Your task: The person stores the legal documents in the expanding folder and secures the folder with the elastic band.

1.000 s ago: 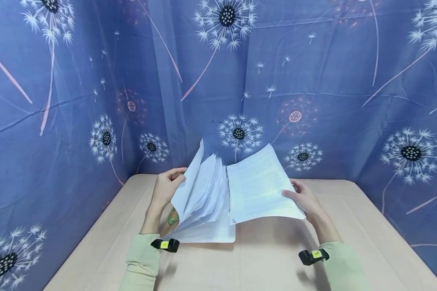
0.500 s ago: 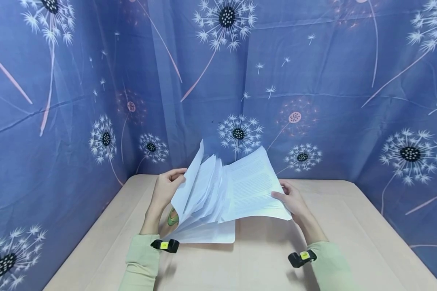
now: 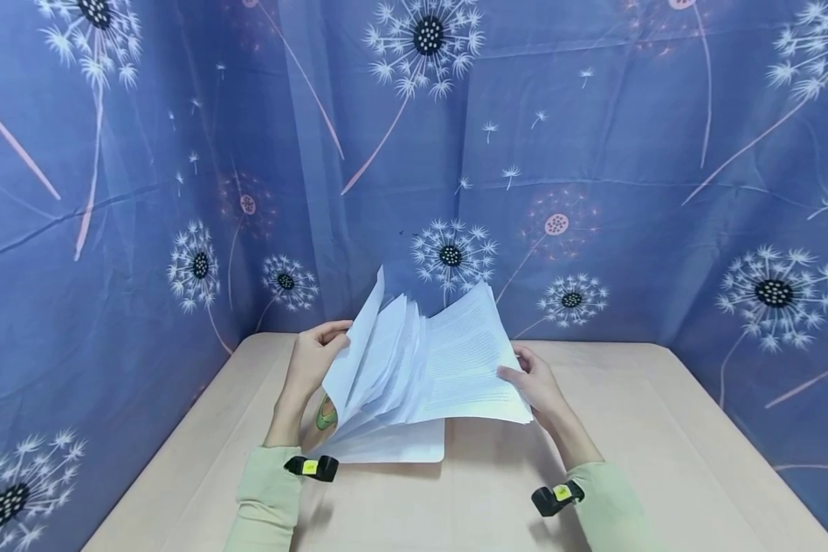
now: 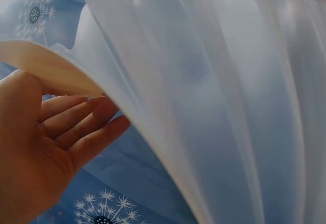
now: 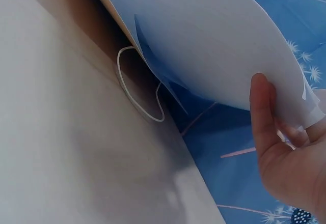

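An expanding file folder (image 3: 393, 446) with several translucent pockets (image 4: 193, 81) stands fanned out on the table, its pale cover tilted up on the left. My left hand (image 3: 309, 362) holds that cover by its outer edge, thumb on one side and fingers on the other. On the right, my right hand (image 3: 541, 387) pinches a stack of printed paper sheets (image 3: 465, 353) at the outer edge, thumb on top. The sheets are raised above the table, and their left edge meets the folder's pockets; whether it is inside one is hidden. A white elastic loop (image 5: 122, 79) hangs by the folder.
The beige table (image 3: 662, 460) spreads out around the folder and both forearms. Blue dandelion-print cloth (image 3: 593, 153) hangs behind and along the sides. A green patterned patch (image 3: 326, 414) shows on the cover's outside.
My right hand has moved left with the paper sheets, bringing their left edge up to the pockets and closing the gap seen earlier. The left hand and cover have stayed put.
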Motion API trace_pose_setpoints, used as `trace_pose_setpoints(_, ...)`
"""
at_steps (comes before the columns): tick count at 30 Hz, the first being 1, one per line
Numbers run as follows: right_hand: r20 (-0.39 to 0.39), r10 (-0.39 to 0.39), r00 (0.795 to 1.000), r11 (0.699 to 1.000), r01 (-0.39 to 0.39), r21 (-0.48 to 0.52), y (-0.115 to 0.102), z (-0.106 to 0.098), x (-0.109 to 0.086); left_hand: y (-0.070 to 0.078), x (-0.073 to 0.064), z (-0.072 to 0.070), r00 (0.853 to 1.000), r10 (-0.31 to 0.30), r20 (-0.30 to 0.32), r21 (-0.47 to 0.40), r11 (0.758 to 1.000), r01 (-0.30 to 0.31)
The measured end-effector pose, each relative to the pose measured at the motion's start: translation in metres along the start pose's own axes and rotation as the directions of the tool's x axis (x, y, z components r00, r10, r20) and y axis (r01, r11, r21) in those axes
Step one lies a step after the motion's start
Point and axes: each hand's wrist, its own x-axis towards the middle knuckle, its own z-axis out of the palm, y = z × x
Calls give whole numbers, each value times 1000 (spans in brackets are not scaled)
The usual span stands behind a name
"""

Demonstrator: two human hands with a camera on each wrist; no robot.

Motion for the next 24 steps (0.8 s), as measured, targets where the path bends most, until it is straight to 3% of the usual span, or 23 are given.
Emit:
trace_pose_setpoints(13, 40, -47, 998, 999, 47, -8, -10, 6, -6, 1, -1, -2, 1000, 14, -5, -1, 1000, -14)
trace_pose_setpoints(24, 71, -41, 997, 999, 42, -11, -15, 4, -9, 1, 0, -3, 1000, 10, -4, 14, 1000, -10)
